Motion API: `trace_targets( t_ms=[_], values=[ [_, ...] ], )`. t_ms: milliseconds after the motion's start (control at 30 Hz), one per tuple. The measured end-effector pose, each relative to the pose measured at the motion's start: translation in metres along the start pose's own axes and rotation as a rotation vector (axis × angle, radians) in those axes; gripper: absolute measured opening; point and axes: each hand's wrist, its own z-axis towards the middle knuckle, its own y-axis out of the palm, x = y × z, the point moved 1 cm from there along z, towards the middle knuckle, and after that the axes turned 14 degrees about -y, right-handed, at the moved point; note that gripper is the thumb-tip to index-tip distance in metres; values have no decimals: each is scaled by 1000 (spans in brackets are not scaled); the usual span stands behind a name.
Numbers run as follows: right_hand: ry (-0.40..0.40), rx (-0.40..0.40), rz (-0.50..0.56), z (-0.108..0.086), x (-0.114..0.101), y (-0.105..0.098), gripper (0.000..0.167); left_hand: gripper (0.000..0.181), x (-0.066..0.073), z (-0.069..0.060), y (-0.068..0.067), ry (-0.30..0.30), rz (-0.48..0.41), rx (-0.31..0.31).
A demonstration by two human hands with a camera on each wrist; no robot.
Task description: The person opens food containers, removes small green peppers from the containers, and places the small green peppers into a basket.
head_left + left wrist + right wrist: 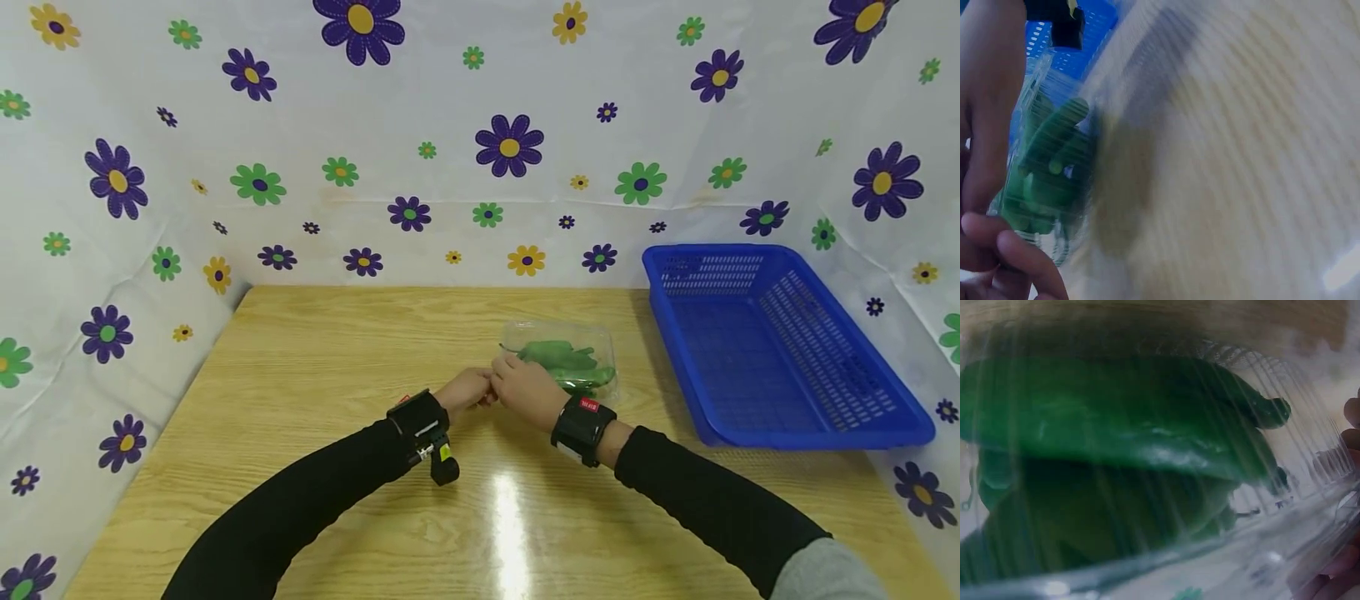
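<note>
A clear plastic clamshell box [536,329] lies on the wooden table, with several long green peppers [558,353] inside it. My left hand [465,388] is at the box's left end, its fingers curled at the edge. Right beside it, my right hand [527,390] grips the near left corner, and the two hands' fingertips meet there. In the left wrist view, the left fingers [1025,256] are bent close to the box's rim. Through the ribbed plastic wall the peppers [1122,425] fill the right wrist view. The exact contact of the fingertips is partly hidden.
A large blue plastic basket [765,333] with slotted walls stands on the right of the table [337,333]. A white cloth with printed flowers [450,100] hangs behind and at both sides. Light glares off the tabletop in front of the hands.
</note>
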Motion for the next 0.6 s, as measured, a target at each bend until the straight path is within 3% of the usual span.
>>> trace_targets(
  t_ms=[200, 467, 600],
  values=[
    [-12, 28, 19, -5, -1, 5, 12, 29, -2, 3, 7, -34, -22, 50],
    [-17, 116, 128, -5, 9, -3, 10, 34, -9, 4, 10, -44, -48, -1],
    [-17, 52, 75, -5, 16, -10, 14, 30, -8, 3, 9, -20, -55, -23]
  ],
)
